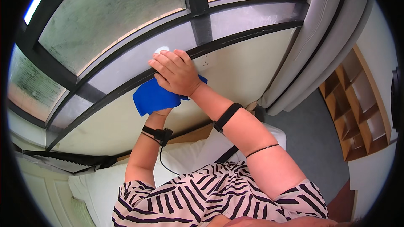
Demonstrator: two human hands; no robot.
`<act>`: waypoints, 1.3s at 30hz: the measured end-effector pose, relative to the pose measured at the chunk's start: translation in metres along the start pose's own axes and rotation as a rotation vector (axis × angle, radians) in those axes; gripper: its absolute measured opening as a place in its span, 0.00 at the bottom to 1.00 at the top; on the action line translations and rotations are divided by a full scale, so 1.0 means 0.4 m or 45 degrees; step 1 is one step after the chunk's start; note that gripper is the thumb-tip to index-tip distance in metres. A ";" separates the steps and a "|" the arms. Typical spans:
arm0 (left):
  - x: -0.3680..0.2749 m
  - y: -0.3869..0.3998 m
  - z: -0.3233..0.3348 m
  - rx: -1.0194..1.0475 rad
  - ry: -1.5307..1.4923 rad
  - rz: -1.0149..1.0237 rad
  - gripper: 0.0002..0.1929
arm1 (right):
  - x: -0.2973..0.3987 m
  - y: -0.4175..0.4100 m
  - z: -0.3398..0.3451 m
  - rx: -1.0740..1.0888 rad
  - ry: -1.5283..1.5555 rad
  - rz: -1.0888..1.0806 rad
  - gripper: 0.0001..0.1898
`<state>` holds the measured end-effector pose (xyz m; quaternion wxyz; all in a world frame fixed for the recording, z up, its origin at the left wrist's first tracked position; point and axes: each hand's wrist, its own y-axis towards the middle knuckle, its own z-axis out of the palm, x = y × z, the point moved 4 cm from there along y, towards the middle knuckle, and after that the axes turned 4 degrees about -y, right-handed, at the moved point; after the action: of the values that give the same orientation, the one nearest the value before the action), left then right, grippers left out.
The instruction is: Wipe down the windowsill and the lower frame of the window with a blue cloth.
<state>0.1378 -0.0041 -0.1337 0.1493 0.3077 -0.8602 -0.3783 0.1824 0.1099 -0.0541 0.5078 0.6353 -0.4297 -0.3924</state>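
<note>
My right hand [178,71] reaches over the dark edge of the window ledge [233,41], its fingers close together. A small white object [162,49] shows at its fingertips; whether the hand grips it is unclear. A blue cloth [157,96] hangs below that hand, against the cream wall under the ledge. Behind the cloth is my left hand [164,111], visible only near the wrist, so its fingers and grip are hidden. Black straps circle both arms, and a cable runs from the left one.
Fogged window panes [120,15] in dark frames rise beyond the ledge. A wall socket [205,60] sits right of my right hand. White bedding [186,156] lies below my arms. Grey curtains [318,37] hang at the right, near a wooden shelf unit [358,113].
</note>
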 end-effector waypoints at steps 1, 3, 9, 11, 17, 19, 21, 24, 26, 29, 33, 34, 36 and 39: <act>-0.010 -0.005 0.006 -0.119 0.319 0.181 0.31 | -0.005 0.000 -0.005 0.026 0.011 0.010 0.18; -0.012 -0.010 0.019 -0.148 0.336 0.214 0.32 | -0.007 0.000 -0.005 0.054 0.023 0.021 0.18; -0.039 -0.027 0.021 -0.041 0.005 0.075 0.33 | -0.005 0.001 -0.004 0.044 0.020 0.029 0.18; -0.044 -0.031 0.031 0.039 -0.062 0.019 0.33 | -0.011 0.001 -0.006 0.061 -0.001 0.020 0.19; -0.060 0.006 0.015 -0.168 0.153 0.295 0.35 | -0.005 0.004 -0.009 0.059 0.020 0.033 0.18; -0.062 0.018 0.020 -0.143 0.077 0.246 0.35 | -0.007 0.006 -0.012 0.065 0.014 0.027 0.18; -0.064 0.011 0.033 -0.087 -0.057 0.142 0.34 | -0.004 0.009 -0.014 0.068 0.012 0.020 0.18; -0.055 -0.010 0.046 -0.021 -0.261 -0.030 0.34 | 0.003 0.011 -0.012 0.067 0.021 0.031 0.18; -0.038 -0.033 0.043 0.043 -0.460 -0.100 0.30 | 0.001 0.008 -0.008 0.087 -0.012 0.043 0.18; 0.002 -0.069 0.029 0.199 -0.399 -0.100 0.22 | -0.003 0.007 -0.009 0.084 -0.010 0.026 0.18; 0.013 -0.020 0.002 0.219 0.144 -0.108 0.19 | -0.017 0.004 -0.007 0.084 -0.012 0.025 0.18; 0.031 -0.030 -0.004 0.066 0.103 0.004 0.18 | -0.008 0.009 -0.004 0.088 0.016 0.034 0.18; 0.048 -0.037 0.001 -0.080 0.055 0.133 0.17 | 0.009 0.012 -0.010 0.082 0.049 0.089 0.18; 0.064 -0.041 0.026 -0.049 -0.370 -0.035 0.12 | 0.067 -0.033 -0.020 0.020 0.203 0.142 0.18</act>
<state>0.1200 -0.0233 -0.1520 0.0241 0.2586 -0.8610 -0.4374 0.2004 0.0887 -0.0675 0.5563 0.6435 -0.4257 -0.3084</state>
